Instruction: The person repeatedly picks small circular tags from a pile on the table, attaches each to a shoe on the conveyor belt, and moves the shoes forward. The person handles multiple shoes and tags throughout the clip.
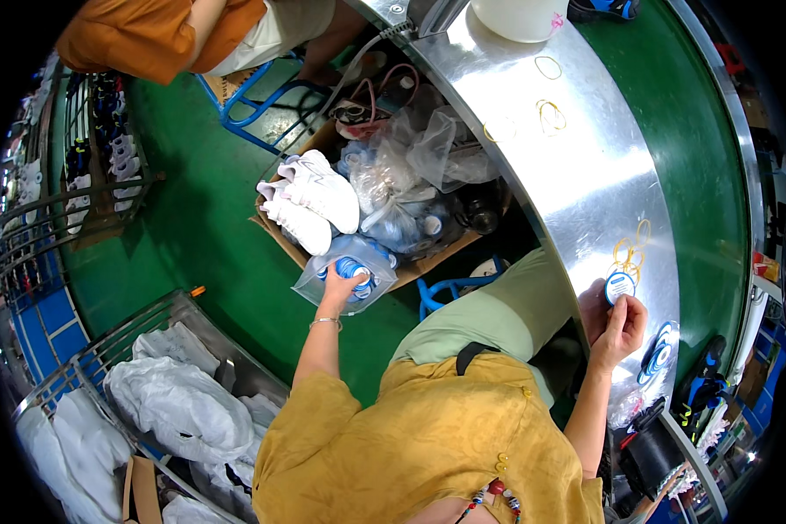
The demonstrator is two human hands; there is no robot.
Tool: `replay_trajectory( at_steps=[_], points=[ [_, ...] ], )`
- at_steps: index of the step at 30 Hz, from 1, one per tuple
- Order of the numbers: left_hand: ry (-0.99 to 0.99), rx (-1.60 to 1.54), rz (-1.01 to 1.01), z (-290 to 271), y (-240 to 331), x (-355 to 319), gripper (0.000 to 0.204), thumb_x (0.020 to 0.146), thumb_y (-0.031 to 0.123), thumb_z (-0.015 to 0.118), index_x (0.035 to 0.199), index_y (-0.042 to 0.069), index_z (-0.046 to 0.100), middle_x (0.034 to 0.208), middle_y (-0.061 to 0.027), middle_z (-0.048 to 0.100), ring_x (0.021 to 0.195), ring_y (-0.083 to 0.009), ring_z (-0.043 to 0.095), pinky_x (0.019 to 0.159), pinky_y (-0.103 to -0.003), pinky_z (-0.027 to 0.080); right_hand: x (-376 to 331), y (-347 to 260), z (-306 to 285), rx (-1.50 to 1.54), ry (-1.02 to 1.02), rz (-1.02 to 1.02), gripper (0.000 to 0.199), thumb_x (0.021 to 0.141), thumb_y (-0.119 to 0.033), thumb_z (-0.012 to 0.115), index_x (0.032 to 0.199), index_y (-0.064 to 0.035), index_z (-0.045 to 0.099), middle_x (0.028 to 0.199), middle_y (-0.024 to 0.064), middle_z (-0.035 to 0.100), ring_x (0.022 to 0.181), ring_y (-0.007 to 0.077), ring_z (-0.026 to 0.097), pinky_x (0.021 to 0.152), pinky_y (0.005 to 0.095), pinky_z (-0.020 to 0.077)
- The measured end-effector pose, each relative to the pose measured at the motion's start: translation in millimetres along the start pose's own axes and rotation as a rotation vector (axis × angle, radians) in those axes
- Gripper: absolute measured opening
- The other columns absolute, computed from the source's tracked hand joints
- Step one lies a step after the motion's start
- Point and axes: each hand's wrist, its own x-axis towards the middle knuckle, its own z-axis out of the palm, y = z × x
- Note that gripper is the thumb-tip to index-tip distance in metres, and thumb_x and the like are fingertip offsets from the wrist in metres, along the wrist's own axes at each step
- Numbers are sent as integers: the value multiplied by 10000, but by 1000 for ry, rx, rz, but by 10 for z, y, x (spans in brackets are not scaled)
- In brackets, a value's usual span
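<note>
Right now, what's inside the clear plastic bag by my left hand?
Blue-and-white discs show in the clear plastic bag, partly covered by your left hand; anything beneath them is hidden.

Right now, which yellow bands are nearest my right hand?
The overlapping cluster just beyond the round tag your right hand holds; the other bands lie farther up the table.

So the tabletop (pixel 585 166) runs down the right side, bucket (pixel 515 17) at the far end, rubber bands (pixel 627 256) nearer. The right hand (pixel 622 327) has a disc (pixel 619 286) over it, more discs (pixel 658 354) just to the right. Left of the tabletop there's a box (pixel 437 262) on the floor, shoes (pixel 323 196) on its left side, and a bag (pixel 313 284) at its near edge with the left hand (pixel 345 286) at it. Rack (pixel 79 371)'s lower left.
</note>
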Motion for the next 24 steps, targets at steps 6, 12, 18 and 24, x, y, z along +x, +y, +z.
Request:
replay_trajectory(
  at_steps=[6,12,18,24],
  points=[
    [-134,-232,-191,-326,145,-213,698,731,86,765,1293,186,363,1156,-69,573,1048,-251,582,799,-512,487,3,19,1,13,4,12,70,918,-58,582,962,-4,584,783,-13,531,662,43,437,589,170,353],
    [-334,-457,-148,-478,387,-582,643,781,44,705,1317,178,376,1196,-88,542,1084,-276,564,810,-527,497,0,5,15,72,-1,27,78,912,-62,594,964,-4,592,798,-7,549,665,41,448,597,169,370],
    [-581,-556,29,-323,937,-1141,739,693,118,764,1326,107,384,1210,-108,537,1096,-275,572,827,-458,542,-11,47,-18,107,-24,31,68,908,-53,593,964,-16,595,796,-14,552,661,40,452,598,167,370],
    [-942,-480,401,516,2123,-1742,893,563,207,866,1291,49,374,1203,-174,535,1112,-285,560,919,-404,496,-49,201,-28,224,-28,72,36,916,-57,568,929,-27,583,764,-13,554,660,51,481,585,191,405]
  ],
)
